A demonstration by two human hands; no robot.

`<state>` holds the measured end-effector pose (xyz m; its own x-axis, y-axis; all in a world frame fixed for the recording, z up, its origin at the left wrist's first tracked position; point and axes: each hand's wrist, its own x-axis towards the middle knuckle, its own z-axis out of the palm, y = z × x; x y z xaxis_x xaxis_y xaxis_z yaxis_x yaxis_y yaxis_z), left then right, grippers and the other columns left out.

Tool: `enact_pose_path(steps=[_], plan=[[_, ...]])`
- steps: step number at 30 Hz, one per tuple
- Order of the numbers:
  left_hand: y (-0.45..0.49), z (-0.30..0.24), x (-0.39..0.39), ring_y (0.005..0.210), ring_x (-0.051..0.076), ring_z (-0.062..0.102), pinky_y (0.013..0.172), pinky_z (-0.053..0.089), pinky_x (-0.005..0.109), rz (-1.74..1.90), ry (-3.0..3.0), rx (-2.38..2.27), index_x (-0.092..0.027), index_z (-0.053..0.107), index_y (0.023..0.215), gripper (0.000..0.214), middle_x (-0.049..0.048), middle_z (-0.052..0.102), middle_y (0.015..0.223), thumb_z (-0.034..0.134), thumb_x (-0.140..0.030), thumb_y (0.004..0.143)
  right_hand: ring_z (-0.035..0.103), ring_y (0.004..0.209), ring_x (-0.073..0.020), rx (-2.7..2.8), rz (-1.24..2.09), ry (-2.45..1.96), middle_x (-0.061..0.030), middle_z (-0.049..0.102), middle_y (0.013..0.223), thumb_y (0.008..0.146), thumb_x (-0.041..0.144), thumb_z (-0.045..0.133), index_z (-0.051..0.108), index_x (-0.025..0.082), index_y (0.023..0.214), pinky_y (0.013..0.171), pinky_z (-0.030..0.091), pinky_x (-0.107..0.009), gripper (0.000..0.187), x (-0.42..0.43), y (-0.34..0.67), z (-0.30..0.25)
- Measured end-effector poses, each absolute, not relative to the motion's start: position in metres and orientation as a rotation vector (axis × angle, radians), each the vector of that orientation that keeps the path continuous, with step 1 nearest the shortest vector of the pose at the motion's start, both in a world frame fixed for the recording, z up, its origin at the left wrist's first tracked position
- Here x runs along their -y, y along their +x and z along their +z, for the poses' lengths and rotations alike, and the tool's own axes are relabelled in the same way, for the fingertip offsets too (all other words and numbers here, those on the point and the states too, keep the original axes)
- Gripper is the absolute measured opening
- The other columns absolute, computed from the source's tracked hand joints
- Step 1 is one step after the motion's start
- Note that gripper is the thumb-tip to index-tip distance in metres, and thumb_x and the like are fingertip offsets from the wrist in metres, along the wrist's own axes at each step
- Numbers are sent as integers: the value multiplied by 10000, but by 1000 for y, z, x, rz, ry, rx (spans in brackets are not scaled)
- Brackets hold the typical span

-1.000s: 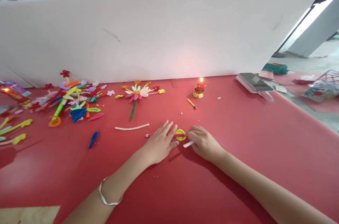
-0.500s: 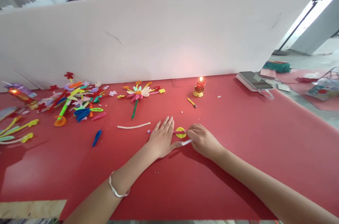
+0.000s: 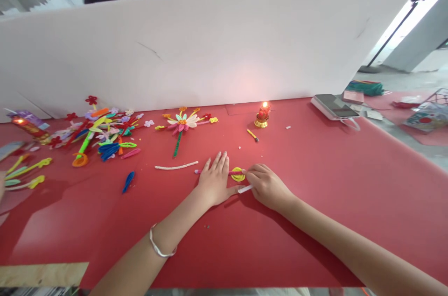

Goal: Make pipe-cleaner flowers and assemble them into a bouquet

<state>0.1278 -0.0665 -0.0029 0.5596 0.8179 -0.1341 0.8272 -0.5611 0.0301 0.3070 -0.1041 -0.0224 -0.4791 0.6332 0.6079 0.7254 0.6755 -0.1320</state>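
Note:
My left hand (image 3: 215, 180) lies flat on the red table (image 3: 315, 179), fingers stretched out over a pink pipe cleaner (image 3: 199, 172). Its thumb points toward a yellow pipe-cleaner loop (image 3: 238, 175) that sits on the pink stem. My right hand (image 3: 266, 186) is curled just right of the loop, fingers pinched on the pink stem's end, with a thin white stick (image 3: 245, 188) held under them. A silver bangle (image 3: 159, 247) is on my left wrist.
A white pipe cleaner (image 3: 177, 165) and a blue piece (image 3: 128, 181) lie left of my hands. A finished flower (image 3: 182, 123) and a heap of coloured pieces (image 3: 98, 135) sit further back left. A lit candle (image 3: 262, 116), a phone (image 3: 334, 105) and a white board wall (image 3: 224, 44) stand behind.
My hands stay on the pink stem and yellow loop. The view has shifted slightly; my left fingers have drawn closer together.

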Motion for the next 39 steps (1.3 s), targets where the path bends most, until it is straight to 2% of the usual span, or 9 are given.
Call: enact_pose_path(steps=[3, 5, 18, 23, 27, 36, 39], plan=[[127, -4, 68, 1390, 282, 33, 1108, 111, 494, -125, 2694, -1421, -52, 182, 1426, 881, 153, 96, 1506, 241, -673, 804, 548, 751, -199, 2251, -218, -1026, -86, 622, 705, 805, 5, 358, 592, 118, 983, 675, 471, -326, 315, 108, 309, -25], [126, -4, 70, 1390, 283, 18, 1108, 100, 497, -126, 2693, -1415, -50, 176, 1427, 902, 153, 86, 1507, 248, -689, 793, 554, 777, -203, 2251, -245, -1028, -100, 631, 744, 786, -8, 359, 581, 101, 1041, 687, 482, -329, 356, 110, 310, -26], [127, 1, 72, 1388, 288, -27, 1114, 64, 497, -161, 2652, -1377, -48, 127, 1434, 1023, 159, 52, 1509, 319, -758, 723, 559, 797, -208, 2246, -217, -1070, -113, 630, 773, 716, -16, 385, 604, 109, 992, 697, 492, -339, 374, 112, 311, -28], [126, 0, 73, 1388, 288, -31, 1113, 66, 500, -110, 2660, -1373, -67, 142, 1437, 1004, 149, 48, 1511, 280, -766, 729, 559, 769, -210, 2230, -222, -1043, -132, 637, 773, 728, -20, 389, 607, 78, 993, 674, 499, -334, 357, 114, 309, -26], [126, -3, 74, 1388, 296, -17, 1113, 59, 500, -83, 2678, -1374, -86, 132, 1441, 1000, 154, 53, 1510, 283, -769, 727, 568, 775, -210, 2234, -189, -1065, -111, 642, 764, 736, -7, 390, 612, 123, 1022, 667, 502, -344, 385, 114, 309, -25], [126, 1, 76, 1389, 293, 4, 1110, 88, 506, -93, 2648, -1374, -101, 176, 1436, 945, 118, 102, 1513, 303, -737, 748, 570, 769, -210, 2237, -234, -1096, -117, 637, 770, 734, -17, 400, 622, 137, 847, 669, 485, -337, 294, 119, 304, -24], [124, -2, 76, 1389, 293, 19, 1108, 110, 503, -56, 2665, -1367, -119, 173, 1438, 912, 116, 119, 1512, 307, -718, 763, 570, 772, -209, 2217, -196, -1105, -109, 632, 764, 714, -18, 404, 623, 147, 866, 684, 484, -337, 313, 120, 304, -24]])
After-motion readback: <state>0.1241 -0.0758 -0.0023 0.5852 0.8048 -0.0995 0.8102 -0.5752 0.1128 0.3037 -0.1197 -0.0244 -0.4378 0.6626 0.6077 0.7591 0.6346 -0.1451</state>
